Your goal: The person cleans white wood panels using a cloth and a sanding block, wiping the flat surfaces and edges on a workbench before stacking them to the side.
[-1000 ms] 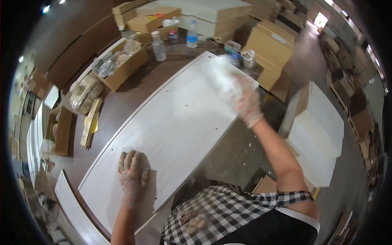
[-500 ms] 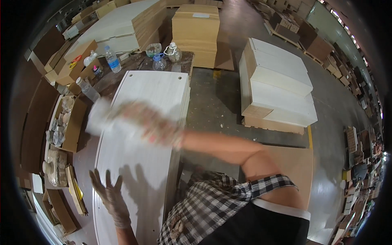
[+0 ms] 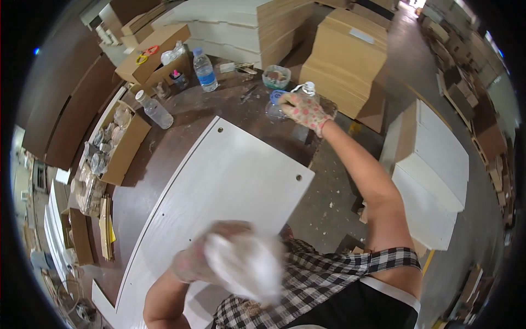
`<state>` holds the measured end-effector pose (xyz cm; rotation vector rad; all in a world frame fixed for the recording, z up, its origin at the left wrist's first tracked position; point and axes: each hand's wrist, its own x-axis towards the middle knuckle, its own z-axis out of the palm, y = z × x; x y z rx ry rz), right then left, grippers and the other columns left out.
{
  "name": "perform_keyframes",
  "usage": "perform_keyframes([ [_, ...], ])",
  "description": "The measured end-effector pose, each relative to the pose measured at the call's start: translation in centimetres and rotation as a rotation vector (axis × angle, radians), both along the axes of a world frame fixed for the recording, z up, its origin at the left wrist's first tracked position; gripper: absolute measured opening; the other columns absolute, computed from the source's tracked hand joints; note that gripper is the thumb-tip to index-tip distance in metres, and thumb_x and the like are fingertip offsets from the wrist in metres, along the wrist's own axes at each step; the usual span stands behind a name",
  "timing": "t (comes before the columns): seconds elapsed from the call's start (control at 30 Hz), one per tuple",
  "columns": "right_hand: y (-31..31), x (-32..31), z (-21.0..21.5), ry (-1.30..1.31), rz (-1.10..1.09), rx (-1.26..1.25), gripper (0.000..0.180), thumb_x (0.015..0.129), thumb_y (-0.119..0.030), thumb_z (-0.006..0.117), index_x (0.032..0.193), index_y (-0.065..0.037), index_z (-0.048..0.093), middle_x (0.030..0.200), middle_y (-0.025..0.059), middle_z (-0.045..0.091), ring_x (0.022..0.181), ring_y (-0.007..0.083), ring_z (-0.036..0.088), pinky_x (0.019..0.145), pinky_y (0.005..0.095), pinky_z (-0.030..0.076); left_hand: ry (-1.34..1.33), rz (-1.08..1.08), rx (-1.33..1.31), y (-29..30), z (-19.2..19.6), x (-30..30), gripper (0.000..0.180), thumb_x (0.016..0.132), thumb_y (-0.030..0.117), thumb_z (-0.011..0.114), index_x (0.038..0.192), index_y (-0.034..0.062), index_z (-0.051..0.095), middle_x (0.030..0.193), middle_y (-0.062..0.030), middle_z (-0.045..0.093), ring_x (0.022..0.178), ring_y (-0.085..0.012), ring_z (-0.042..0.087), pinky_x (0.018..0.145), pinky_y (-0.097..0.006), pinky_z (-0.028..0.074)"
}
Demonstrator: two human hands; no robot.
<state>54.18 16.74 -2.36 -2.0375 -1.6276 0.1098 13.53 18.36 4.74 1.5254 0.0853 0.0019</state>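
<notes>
My left hand (image 3: 189, 266), in a pale glove and smeared by motion, holds a crumpled white cloth (image 3: 246, 266) over the near part of a long white panel (image 3: 219, 181). My right hand (image 3: 307, 112), in a glove with pink dots, reaches past the panel's far end. Its fingers curl at the blue cap of a clear plastic bottle (image 3: 274, 111), whose body is partly covered. Just behind that hand stands another clear bottle with a white cap and handle (image 3: 309, 88). Small dark holes show along the panel's edges.
The panel lies on a dark brown table (image 3: 186, 115). Beyond it stand a blue-labelled water bottle (image 3: 205, 71), a white-capped bottle (image 3: 156, 111) and a green-rimmed tub (image 3: 275, 78). A cardboard box of wrapped parts (image 3: 126, 156) sits at left. White panels (image 3: 427, 170) are stacked at right.
The white cloth has passed from my right hand to my left. My right hand has moved forward to the blue-capped bottle. The view has shifted, showing more of the table's far end.
</notes>
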Motion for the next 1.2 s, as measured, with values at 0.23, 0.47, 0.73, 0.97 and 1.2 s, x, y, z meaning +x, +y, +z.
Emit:
perform_keyframes([
  [0.23,-3.6,0.6,-6.3,-0.269,-0.032,-0.443,0.044,0.082,-0.036,0.066,0.118,-0.012,0.058,0.112,0.0193,0.059,0.101,0.0374,0.060,0.087,0.0468,0.049,-0.522,-0.591,0.695,-6.6,2.2,12.4,0.058,0.076,0.014,0.066,0.132,0.0262,0.056,0.132,-0.0088,0.049,0.121,-0.0269,0.049,0.105,-0.043,0.039],
  [0.47,-5.1,3.2,-6.2,-0.076,0.070,-0.187,0.066,0.074,-0.032,0.077,0.128,-0.005,0.052,0.123,0.0225,0.056,0.115,0.0363,0.054,0.099,0.0424,0.045,-0.500,-0.377,0.794,-11.7,1.0,14.3,0.029,0.088,0.025,0.053,0.113,0.0113,0.055,0.123,-0.0108,0.051,0.112,-0.0253,0.052,0.096,-0.039,0.043],
  [0.73,-0.9,-4.5,7.3,0.541,0.447,-0.100,0.069,0.075,-0.016,0.065,0.141,-0.010,0.046,0.140,0.0122,0.049,0.128,0.0216,0.047,0.107,0.0345,0.035,-0.593,-0.320,0.875,-14.3,4.2,12.3,0.027,0.088,0.025,0.052,0.112,0.0112,0.057,0.120,-0.0093,0.053,0.111,-0.0248,0.053,0.094,-0.039,0.044],
  [0.97,4.6,-17.4,6.7,0.215,0.653,0.036,0.045,0.087,-0.017,0.060,0.130,-0.005,0.054,0.130,0.0130,0.056,0.115,0.0267,0.057,0.098,0.0350,0.045,-0.541,-0.207,0.940,-15.1,4.7,8.2,0.027,0.088,0.024,0.052,0.110,0.0111,0.059,0.117,-0.0081,0.056,0.110,-0.0243,0.054,0.092,-0.039,0.045],
  [1.2,5.1,-32.9,-0.9,-0.304,0.812,0.248,0.040,0.086,-0.020,0.059,0.125,-0.009,0.057,0.120,0.0140,0.061,0.105,0.0336,0.061,0.090,0.0429,0.050,-0.496,-0.075,1.033,-16.5,7.3,-0.4,0.026,0.088,0.024,0.052,0.109,0.0109,0.061,0.115,-0.0069,0.058,0.109,-0.0239,0.055,0.090,-0.039,0.046],
])
